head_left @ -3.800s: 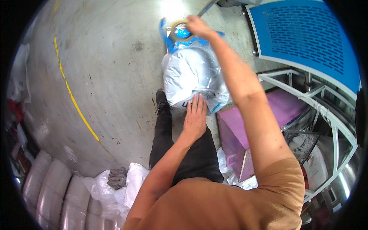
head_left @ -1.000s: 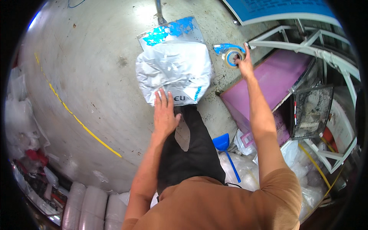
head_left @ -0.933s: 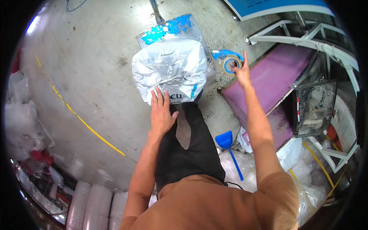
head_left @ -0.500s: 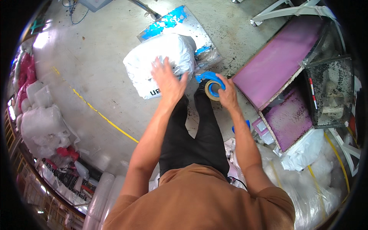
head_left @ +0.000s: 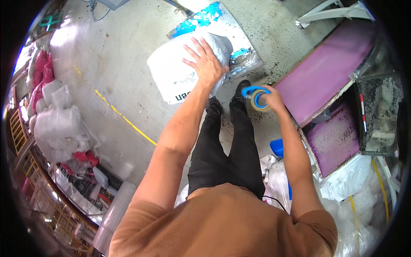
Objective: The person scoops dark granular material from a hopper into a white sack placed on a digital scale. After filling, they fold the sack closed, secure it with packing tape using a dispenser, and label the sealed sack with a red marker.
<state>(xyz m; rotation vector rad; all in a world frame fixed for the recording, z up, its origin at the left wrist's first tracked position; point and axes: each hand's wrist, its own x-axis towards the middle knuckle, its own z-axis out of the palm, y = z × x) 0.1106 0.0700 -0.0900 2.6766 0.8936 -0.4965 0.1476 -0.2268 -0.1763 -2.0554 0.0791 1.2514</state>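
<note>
A plump white plastic-wrapped package (head_left: 171, 70) with dark lettering rests partly on a floor scale. Across its top right part lies my left hand (head_left: 209, 64), flat with the fingers spread. My right hand (head_left: 273, 99) is closed around a blue tape dispenser (head_left: 248, 91), which carries a roll of tan tape (head_left: 255, 102). The dispenser is to the right of the package, apart from it and above my right shoe. My right fingers are partly hidden behind the roll.
The metal scale platform (head_left: 239, 34) has torn blue film on it. Purple-lined panels (head_left: 321, 73) stand close on my right, with a white metal leg (head_left: 334, 16) beyond. Wrapped bundles (head_left: 60, 128) lie at left, and clear plastic bags (head_left: 355, 218) lie at lower right.
My left hand has moved up and right onto the package's top. The tape dispenser in my right hand has turned and shifted right and slightly down. The whole view has shifted a little.
</note>
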